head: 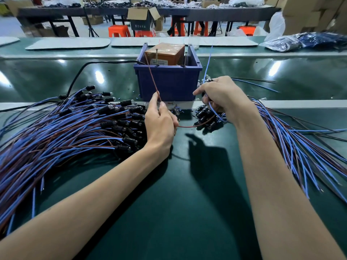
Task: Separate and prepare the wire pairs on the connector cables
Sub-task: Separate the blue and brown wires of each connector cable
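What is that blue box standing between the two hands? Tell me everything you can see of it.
It is an open-topped bin of dark blue plastic, ribbed walls, thick rim, upright on the green worktop beyond the hands. Inside sits an orange-brown block under glossy film. Two thin metal pins stand at its front rim. A black cable reaches its left side. The brown wire in the left hand crosses its front; the blue wire in the right hand rises past its right wall.
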